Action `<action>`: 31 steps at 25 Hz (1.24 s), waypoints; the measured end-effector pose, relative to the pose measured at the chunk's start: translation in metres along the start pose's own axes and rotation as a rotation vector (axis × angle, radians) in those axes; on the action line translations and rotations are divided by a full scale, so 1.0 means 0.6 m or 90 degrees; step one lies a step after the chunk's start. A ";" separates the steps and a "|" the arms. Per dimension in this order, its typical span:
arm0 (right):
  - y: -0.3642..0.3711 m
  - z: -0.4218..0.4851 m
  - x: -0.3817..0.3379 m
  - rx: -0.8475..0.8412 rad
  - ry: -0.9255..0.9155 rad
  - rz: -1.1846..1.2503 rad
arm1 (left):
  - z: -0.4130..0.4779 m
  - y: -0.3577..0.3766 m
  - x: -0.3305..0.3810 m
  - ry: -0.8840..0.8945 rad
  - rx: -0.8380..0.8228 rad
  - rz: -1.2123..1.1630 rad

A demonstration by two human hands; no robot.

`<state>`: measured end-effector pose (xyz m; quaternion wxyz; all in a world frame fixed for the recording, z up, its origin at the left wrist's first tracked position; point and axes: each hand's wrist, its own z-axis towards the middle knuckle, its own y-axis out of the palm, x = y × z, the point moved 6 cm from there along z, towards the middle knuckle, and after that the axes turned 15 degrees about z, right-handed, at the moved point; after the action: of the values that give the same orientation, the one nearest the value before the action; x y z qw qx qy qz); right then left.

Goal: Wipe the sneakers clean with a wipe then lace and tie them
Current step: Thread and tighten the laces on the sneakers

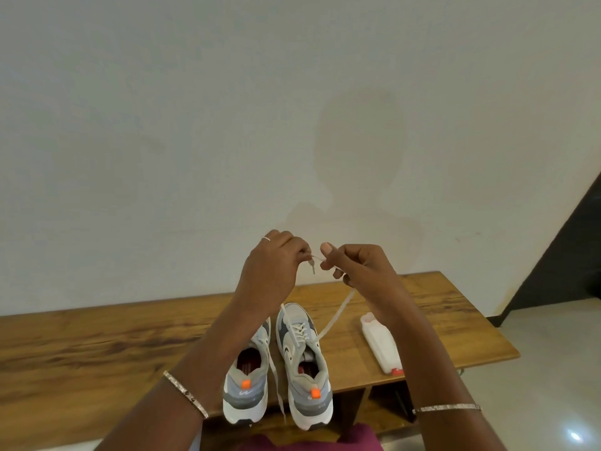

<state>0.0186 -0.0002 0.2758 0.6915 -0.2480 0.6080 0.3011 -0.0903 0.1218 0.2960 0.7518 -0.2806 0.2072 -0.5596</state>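
The right sneaker [304,362] and left sneaker [247,379] are standing together at the desk's [97,346] near edge. The left hand [273,271] and right hand [361,271] are each pinching an end of the lace [338,312], raised above the right sneaker. It appears laced, with tying pending. The left sneaker's lacing is hanging loose.

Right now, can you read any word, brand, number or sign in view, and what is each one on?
Nothing is legible.
Left sneaker, insole: pale print on red, too blurred to read.
Right sneaker, insole: red patch, print too blurred to read.
Both heels: small pale logo marks, no readable letters.
Wipe pack: red label at its near end, too small to read.
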 end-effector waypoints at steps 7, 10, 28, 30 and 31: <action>0.016 0.007 -0.013 -0.105 -0.096 -0.152 | 0.021 0.014 -0.036 -0.283 -0.209 -0.354; 0.022 0.010 -0.018 -0.098 -0.084 0.046 | 0.027 0.020 -0.037 -0.346 -0.244 -0.519; -0.235 0.000 0.135 0.309 0.000 -0.289 | -0.084 0.108 -0.201 -0.110 -0.466 -0.004; -0.219 0.008 0.169 0.101 0.068 -0.535 | -0.114 0.130 -0.194 -0.017 -0.602 0.108; -0.204 0.004 0.190 -0.026 0.129 -0.605 | -0.120 0.136 -0.189 -0.019 -0.612 0.077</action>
<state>0.1173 -0.0703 0.1603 0.6849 -0.5397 0.4856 -0.0613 -0.1089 0.2341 0.1877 0.5711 -0.5914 0.4479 -0.3514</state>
